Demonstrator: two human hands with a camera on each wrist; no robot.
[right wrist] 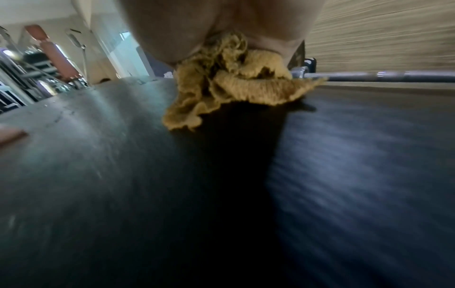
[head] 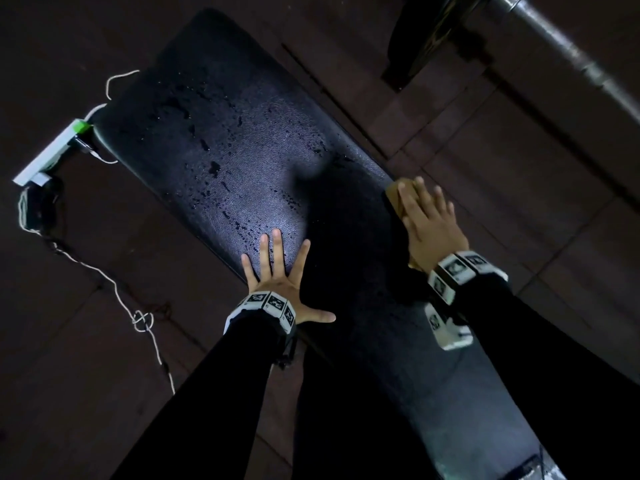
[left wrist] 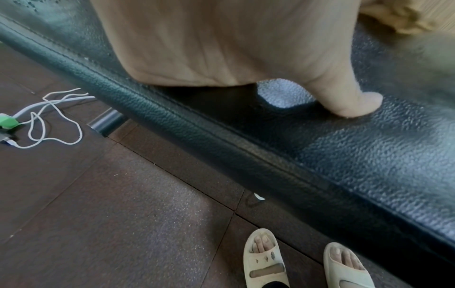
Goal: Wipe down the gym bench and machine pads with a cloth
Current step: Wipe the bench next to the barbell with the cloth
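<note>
Left hand (head: 277, 282) splayed flat on wet black bench (head: 221, 140); right hand (head: 429, 223) flat, seemingly, atop tan cloth (right wrist: 231, 85).

A white power strip (head: 48, 154) with a green plug (head: 81, 126) lies on the dark floor tiles (head: 86, 341), white cables (head: 114, 285) trailing (1 knotted). 2 beige slippers (left wrist: 264, 259) stand nearby; a steel barbell (head: 568, 53) crosses above.

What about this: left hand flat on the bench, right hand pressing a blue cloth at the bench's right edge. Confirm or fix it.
One thing is wrong: the cloth is yellow-tan, not blue, as the right wrist view shows. The rest holds: the left hand lies flat with spread fingers on the bench, and the right hand presses the cloth at the bench's right edge.
</note>
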